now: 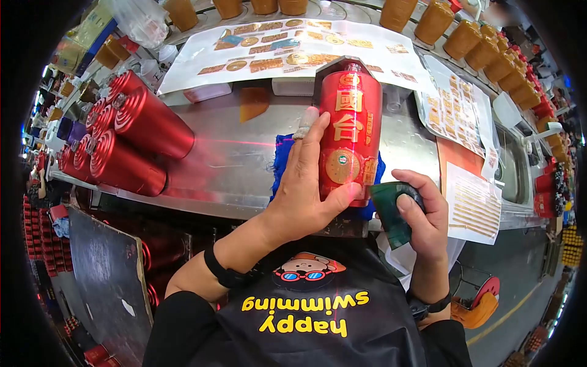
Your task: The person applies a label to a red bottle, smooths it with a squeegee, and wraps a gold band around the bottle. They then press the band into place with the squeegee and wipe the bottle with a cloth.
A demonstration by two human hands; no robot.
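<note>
A red bottle (369,98) with gold characters and a round gold emblem lies on the metal worktable, its neck pointing away from me. My left hand (299,177) grips it along the left side, thumb across the lower end and one fingertip wrapped in white. In my right hand (425,217) is a dark green flat scraper (389,214), pinched between thumb and fingers just right of the bottle's base. A blue cloth (282,160) shows under the bottle on both sides. Behind the bottle's neck stands a dark angular rest (322,78).
Several plain red bottles (153,122) lie stacked at left. White sheets with gold decals (202,55) spread across the back and right, and a sheet of gold strips (474,205) sits near the right edge. Brown bottles (434,21) stand on the far conveyor. A sink (516,165) is at far right.
</note>
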